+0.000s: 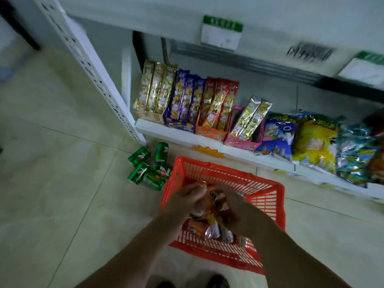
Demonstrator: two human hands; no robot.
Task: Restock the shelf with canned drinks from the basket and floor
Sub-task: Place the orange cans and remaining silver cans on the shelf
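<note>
A red plastic basket (268, 196) stands on the floor in front of the bottom shelf (187, 138). Both hands are over it. My left hand (185, 202) and my right hand (234, 208) close together around orange cans (209, 201), blurred by motion. More orange and silver cans (212, 231) lie in the basket under my hands. Several green cans (149, 167) lie on their sides on the floor, left of the basket.
The bottom shelf holds boxed snack packs (187, 100) on the left and bagged snacks (315, 140) on the right. A white perforated upright (99, 80) stands at the shelf's left end. A higher shelf with price tags (221, 34) juts out above. My shoes (216, 282) show at the bottom edge.
</note>
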